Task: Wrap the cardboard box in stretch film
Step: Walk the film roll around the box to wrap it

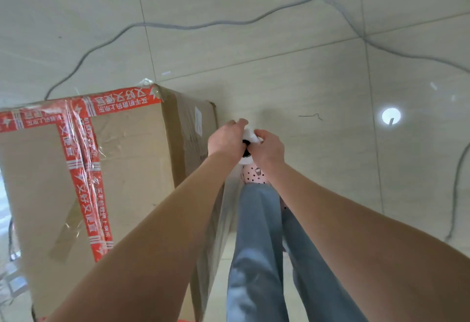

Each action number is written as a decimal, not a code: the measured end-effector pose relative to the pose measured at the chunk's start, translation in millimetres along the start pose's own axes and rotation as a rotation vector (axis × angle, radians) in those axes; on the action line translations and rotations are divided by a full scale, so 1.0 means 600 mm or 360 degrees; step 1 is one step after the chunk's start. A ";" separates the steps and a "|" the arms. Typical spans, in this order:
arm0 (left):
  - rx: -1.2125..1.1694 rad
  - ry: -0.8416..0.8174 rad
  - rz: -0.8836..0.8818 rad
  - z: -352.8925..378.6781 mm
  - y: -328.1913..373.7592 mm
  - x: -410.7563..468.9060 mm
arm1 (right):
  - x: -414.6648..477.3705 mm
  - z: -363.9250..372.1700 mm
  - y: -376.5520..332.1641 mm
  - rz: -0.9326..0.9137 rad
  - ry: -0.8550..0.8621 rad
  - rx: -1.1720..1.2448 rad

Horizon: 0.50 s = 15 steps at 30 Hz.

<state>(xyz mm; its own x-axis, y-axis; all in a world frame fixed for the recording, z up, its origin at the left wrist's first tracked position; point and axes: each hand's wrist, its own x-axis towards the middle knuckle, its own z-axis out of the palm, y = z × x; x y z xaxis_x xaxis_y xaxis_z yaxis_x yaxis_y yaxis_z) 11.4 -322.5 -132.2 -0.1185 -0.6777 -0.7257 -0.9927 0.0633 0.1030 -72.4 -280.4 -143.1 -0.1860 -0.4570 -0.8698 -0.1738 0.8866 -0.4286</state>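
both hands (pixel 225 141) (pixel 269 147) grip the film roll (pixel 250 134) beside the box (pixel 127 159) (cables (pixel 178 26) beyond).

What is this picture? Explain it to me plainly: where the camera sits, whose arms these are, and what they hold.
There is no machine here: a person wears one camera on the head, looking down past their own arms. The left hand and right hand both grip a white roll of stretch film. A clear sheet of film runs from the roll back along the side of the cardboard box, which stands on the tiled floor and bears red printed tape. Grey cables lie on the floor beyond.
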 end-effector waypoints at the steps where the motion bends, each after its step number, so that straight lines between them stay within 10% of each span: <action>1: 0.0040 0.0016 0.0043 -0.004 0.003 0.003 | 0.002 -0.002 -0.006 0.0001 -0.0007 -0.0045; 15: -0.0491 0.0045 -0.0281 -0.035 -0.037 0.050 | 0.029 0.018 -0.076 0.0119 0.0198 0.0151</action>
<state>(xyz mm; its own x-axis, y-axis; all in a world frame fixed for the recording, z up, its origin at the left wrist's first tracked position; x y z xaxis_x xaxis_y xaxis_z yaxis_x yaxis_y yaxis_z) 30.1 -359.5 -141.6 0.0590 -0.6789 -0.7319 -0.9434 -0.2777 0.1816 -57.2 -327.9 -141.3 -0.3142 -0.3894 -0.8658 -0.0642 0.9186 -0.3899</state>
